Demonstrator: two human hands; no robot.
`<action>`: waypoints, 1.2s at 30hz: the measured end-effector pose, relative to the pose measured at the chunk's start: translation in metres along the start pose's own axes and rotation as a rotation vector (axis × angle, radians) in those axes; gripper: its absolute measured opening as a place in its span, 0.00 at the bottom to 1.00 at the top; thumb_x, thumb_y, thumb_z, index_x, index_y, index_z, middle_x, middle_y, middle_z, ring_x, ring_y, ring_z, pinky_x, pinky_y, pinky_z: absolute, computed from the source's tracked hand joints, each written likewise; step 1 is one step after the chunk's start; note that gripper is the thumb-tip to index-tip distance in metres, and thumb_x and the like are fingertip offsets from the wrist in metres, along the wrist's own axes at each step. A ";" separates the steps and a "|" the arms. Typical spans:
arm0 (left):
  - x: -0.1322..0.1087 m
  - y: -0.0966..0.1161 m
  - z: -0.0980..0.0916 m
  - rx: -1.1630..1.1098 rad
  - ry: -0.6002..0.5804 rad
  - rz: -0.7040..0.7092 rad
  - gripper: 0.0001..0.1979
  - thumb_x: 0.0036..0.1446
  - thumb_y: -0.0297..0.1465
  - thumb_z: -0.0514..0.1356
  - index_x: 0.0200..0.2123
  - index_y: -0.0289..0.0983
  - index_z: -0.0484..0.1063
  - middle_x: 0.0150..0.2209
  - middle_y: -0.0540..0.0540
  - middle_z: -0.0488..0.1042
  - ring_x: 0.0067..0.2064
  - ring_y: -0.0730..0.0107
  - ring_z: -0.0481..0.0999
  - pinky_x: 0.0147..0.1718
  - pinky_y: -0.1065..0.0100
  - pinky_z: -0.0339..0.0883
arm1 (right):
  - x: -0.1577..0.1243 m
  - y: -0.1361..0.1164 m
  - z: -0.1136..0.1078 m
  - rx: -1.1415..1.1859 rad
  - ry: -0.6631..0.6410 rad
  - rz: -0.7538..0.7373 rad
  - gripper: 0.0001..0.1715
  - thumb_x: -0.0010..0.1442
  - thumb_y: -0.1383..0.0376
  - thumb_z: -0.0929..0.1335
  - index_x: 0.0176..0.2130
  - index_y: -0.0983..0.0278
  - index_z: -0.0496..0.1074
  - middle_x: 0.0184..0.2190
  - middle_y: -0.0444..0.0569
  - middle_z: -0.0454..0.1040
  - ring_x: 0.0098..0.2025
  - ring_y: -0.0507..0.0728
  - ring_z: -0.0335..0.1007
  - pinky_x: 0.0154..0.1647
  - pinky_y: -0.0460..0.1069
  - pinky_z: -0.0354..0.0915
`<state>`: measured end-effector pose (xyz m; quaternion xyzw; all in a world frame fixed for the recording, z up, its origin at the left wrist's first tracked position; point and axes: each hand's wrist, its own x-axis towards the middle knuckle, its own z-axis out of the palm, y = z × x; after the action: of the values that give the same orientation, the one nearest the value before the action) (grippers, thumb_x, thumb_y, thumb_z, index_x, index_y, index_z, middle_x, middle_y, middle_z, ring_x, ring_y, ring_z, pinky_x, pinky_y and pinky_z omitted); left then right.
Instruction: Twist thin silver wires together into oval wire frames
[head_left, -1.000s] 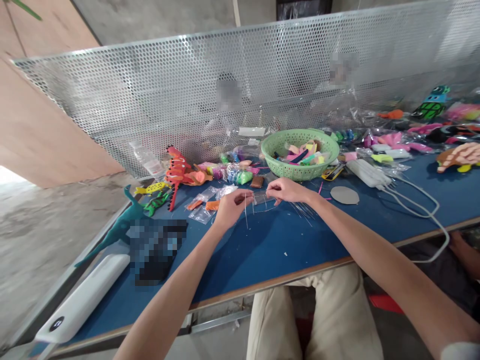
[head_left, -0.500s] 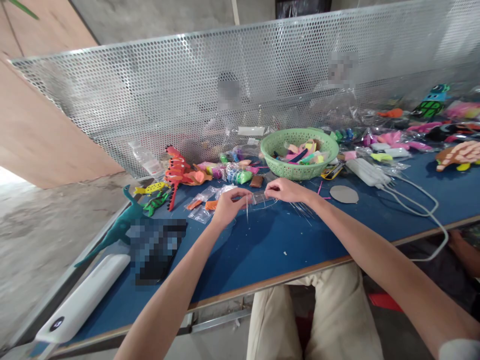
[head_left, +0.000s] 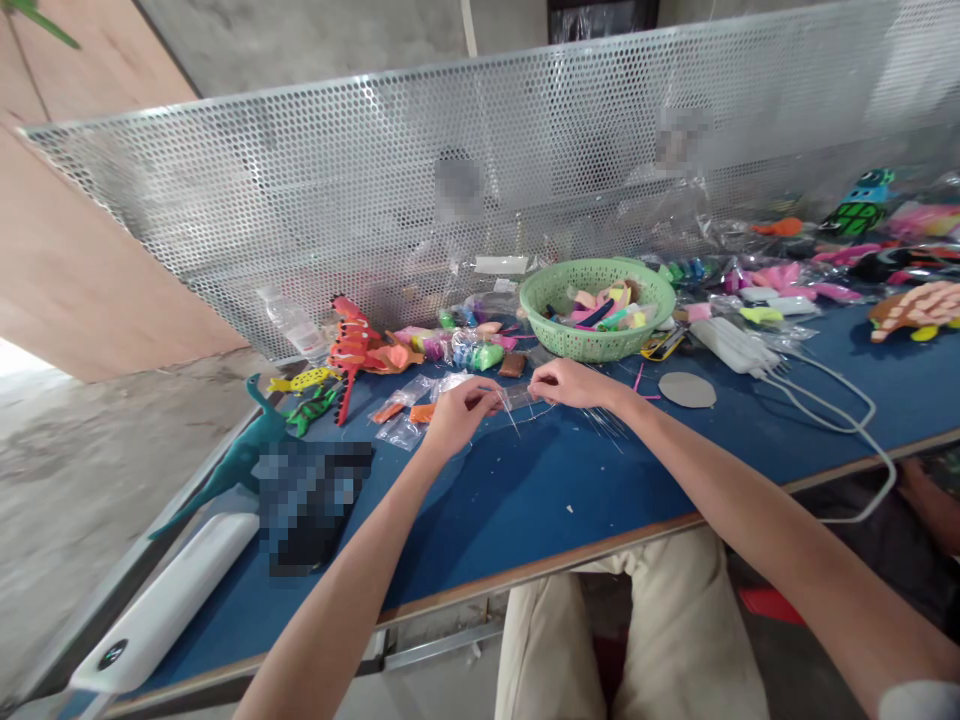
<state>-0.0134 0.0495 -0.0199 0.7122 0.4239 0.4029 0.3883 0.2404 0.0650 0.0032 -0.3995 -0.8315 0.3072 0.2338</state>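
Note:
My left hand (head_left: 465, 412) pinches a thin silvery wire (head_left: 511, 418), whose end points down toward the blue table. Opposite it, the fingertips of my right hand (head_left: 568, 383) are pressed together at the other end of a small clear strip (head_left: 517, 397) stretched between both hands. A curved wire runs under the strip toward my right hand; exactly how it joins the strip is too small to see. Several loose wires (head_left: 606, 424) lie below my right wrist. Clear bags with orange pieces (head_left: 421, 412) are beside my left hand, and a brown block (head_left: 513, 364) sits just behind the fingers.
A green basket (head_left: 540, 318) of colourful pieces stands behind my right hand. To the left are a teal dinosaur figure (head_left: 251, 440), a dark blurred object (head_left: 315, 510) and a white device (head_left: 169, 600). A grey oval (head_left: 687, 390) and white charger (head_left: 731, 345) lie right. Perforated metal (head_left: 337, 170) borders the back.
The wire end at my left hand has swung from hanging nearly straight down to slanting toward the right. Both hands stay in nearly the same place.

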 end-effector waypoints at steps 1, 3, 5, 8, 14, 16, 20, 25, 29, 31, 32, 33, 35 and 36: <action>0.000 0.000 0.000 0.005 -0.001 0.004 0.14 0.59 0.42 0.63 0.41 0.39 0.75 0.35 0.46 0.82 0.38 0.61 0.83 0.42 0.61 0.79 | 0.000 0.000 0.000 -0.002 0.001 0.000 0.16 0.64 0.58 0.65 0.31 0.65 0.74 0.25 0.46 0.75 0.24 0.50 0.65 0.28 0.47 0.55; 0.000 -0.001 0.000 0.014 -0.001 0.012 0.14 0.59 0.42 0.62 0.42 0.39 0.76 0.35 0.46 0.82 0.38 0.61 0.83 0.42 0.61 0.79 | 0.000 0.000 0.000 -0.008 0.003 0.002 0.16 0.64 0.58 0.65 0.31 0.65 0.74 0.25 0.46 0.75 0.24 0.50 0.65 0.28 0.47 0.56; 0.000 -0.002 0.001 0.028 -0.007 0.019 0.15 0.60 0.43 0.62 0.43 0.39 0.76 0.36 0.46 0.82 0.38 0.61 0.83 0.42 0.61 0.79 | -0.001 -0.001 0.000 -0.010 0.003 0.008 0.17 0.65 0.57 0.64 0.31 0.65 0.74 0.25 0.46 0.75 0.24 0.50 0.65 0.28 0.47 0.56; 0.000 -0.003 0.002 0.055 -0.024 0.032 0.15 0.59 0.42 0.64 0.43 0.39 0.77 0.37 0.45 0.82 0.39 0.61 0.83 0.44 0.61 0.77 | -0.001 0.000 0.000 -0.004 0.004 0.010 0.17 0.64 0.57 0.65 0.31 0.65 0.74 0.24 0.46 0.75 0.24 0.51 0.66 0.27 0.47 0.56; 0.000 -0.002 0.000 0.066 -0.029 0.019 0.15 0.55 0.41 0.67 0.42 0.39 0.79 0.38 0.44 0.82 0.41 0.60 0.82 0.46 0.61 0.76 | -0.001 0.000 0.000 0.017 0.003 0.018 0.18 0.65 0.55 0.65 0.32 0.65 0.75 0.24 0.47 0.75 0.24 0.52 0.68 0.28 0.47 0.58; 0.001 -0.003 0.000 0.050 -0.020 0.003 0.15 0.55 0.40 0.67 0.43 0.38 0.79 0.38 0.44 0.82 0.40 0.61 0.82 0.46 0.60 0.76 | -0.001 0.001 0.001 0.002 0.004 0.020 0.19 0.66 0.55 0.64 0.32 0.65 0.75 0.24 0.47 0.75 0.24 0.52 0.68 0.28 0.47 0.58; 0.004 -0.009 0.001 0.004 0.019 -0.027 0.15 0.54 0.39 0.67 0.43 0.37 0.79 0.38 0.44 0.82 0.39 0.60 0.83 0.46 0.58 0.77 | -0.002 -0.002 0.004 -0.079 0.083 -0.026 0.17 0.67 0.55 0.64 0.39 0.64 0.76 0.33 0.51 0.78 0.30 0.54 0.71 0.33 0.49 0.62; 0.005 -0.014 0.001 -0.073 0.065 -0.080 0.16 0.52 0.38 0.69 0.41 0.36 0.79 0.36 0.43 0.82 0.38 0.60 0.83 0.45 0.56 0.78 | -0.004 -0.019 0.014 -0.351 0.411 -0.369 0.16 0.65 0.59 0.67 0.51 0.61 0.74 0.52 0.53 0.74 0.55 0.62 0.66 0.57 0.57 0.60; 0.005 -0.010 0.000 -0.127 0.106 -0.133 0.16 0.50 0.38 0.70 0.39 0.36 0.80 0.35 0.44 0.82 0.38 0.60 0.82 0.44 0.57 0.78 | -0.007 -0.033 0.023 -0.507 0.433 -0.506 0.09 0.65 0.59 0.68 0.42 0.60 0.77 0.51 0.51 0.74 0.56 0.62 0.64 0.61 0.59 0.54; 0.005 -0.008 0.001 -0.177 0.137 -0.160 0.16 0.48 0.38 0.71 0.39 0.35 0.79 0.35 0.44 0.82 0.38 0.61 0.82 0.44 0.57 0.78 | -0.007 -0.035 0.027 -0.586 0.419 -0.511 0.08 0.64 0.59 0.69 0.38 0.60 0.78 0.52 0.51 0.74 0.57 0.63 0.62 0.61 0.61 0.52; 0.005 -0.007 0.002 -0.202 0.149 -0.169 0.17 0.47 0.38 0.72 0.39 0.35 0.79 0.34 0.44 0.82 0.38 0.61 0.82 0.45 0.57 0.77 | -0.007 -0.035 0.029 -0.626 0.410 -0.505 0.09 0.63 0.59 0.70 0.37 0.60 0.78 0.54 0.52 0.74 0.58 0.64 0.61 0.61 0.62 0.51; 0.005 -0.007 0.003 -0.224 0.155 -0.174 0.18 0.47 0.38 0.72 0.39 0.34 0.79 0.35 0.44 0.82 0.38 0.62 0.82 0.45 0.57 0.77 | -0.006 -0.035 0.031 -0.663 0.399 -0.495 0.09 0.63 0.59 0.70 0.37 0.61 0.79 0.55 0.52 0.73 0.59 0.64 0.60 0.62 0.62 0.50; 0.005 -0.007 0.005 -0.251 0.152 -0.176 0.19 0.48 0.38 0.72 0.41 0.34 0.79 0.36 0.43 0.82 0.38 0.62 0.82 0.46 0.57 0.77 | -0.004 -0.034 0.035 -0.728 0.380 -0.464 0.10 0.62 0.58 0.71 0.36 0.62 0.80 0.59 0.53 0.70 0.60 0.66 0.57 0.62 0.64 0.47; 0.005 -0.007 0.006 -0.257 0.146 -0.176 0.20 0.48 0.39 0.72 0.41 0.33 0.79 0.36 0.43 0.82 0.38 0.62 0.82 0.46 0.57 0.77 | -0.003 -0.033 0.037 -0.754 0.373 -0.448 0.10 0.61 0.58 0.71 0.35 0.62 0.80 0.60 0.53 0.69 0.61 0.67 0.56 0.62 0.64 0.47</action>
<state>-0.0087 0.0549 -0.0269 0.5856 0.4566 0.4689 0.4782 0.2020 0.0342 0.0000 -0.3155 -0.8946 -0.1511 0.2782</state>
